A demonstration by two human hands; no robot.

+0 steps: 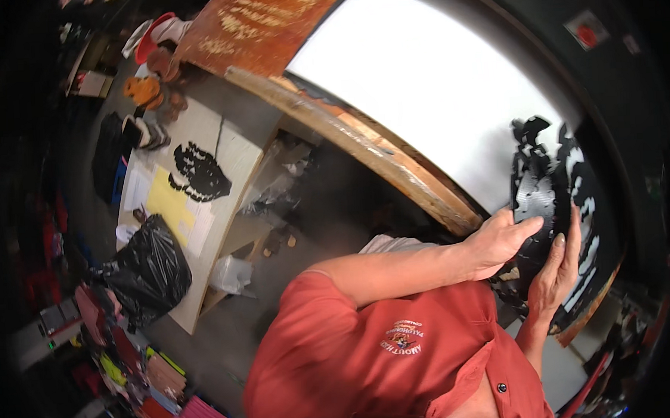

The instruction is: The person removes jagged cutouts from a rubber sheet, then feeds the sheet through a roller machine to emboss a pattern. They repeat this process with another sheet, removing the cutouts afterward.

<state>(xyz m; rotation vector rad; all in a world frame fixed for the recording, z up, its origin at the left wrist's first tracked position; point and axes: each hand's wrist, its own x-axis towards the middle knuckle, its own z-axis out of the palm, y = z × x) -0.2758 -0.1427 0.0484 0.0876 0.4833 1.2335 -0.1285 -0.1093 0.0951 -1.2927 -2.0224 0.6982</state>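
At the right, over the edge of a brightly lit white work surface point(427, 85), both hands have hold of black cut-out pieces point(530, 189) with jagged, scalloped edges. My left hand point(497, 241) grips them from the left, its thumb lying across their face. From the right, my right hand point(560, 268) presses against the same pieces, its fingers pointing up along their side. The material looks thin and bendable; whether it is leather or something else, I cannot tell. The pieces' lower ends are partly hidden behind my hands.
A wooden beam point(362, 144) runs along the work surface's near edge, beside a worn brown board point(260, 25). On a pale table point(220, 147) at the left lie a similar black piece point(201, 172), yellow paper point(169, 205) and a black plastic bag point(150, 265). Colourful items point(156, 381) crowd the lower left.
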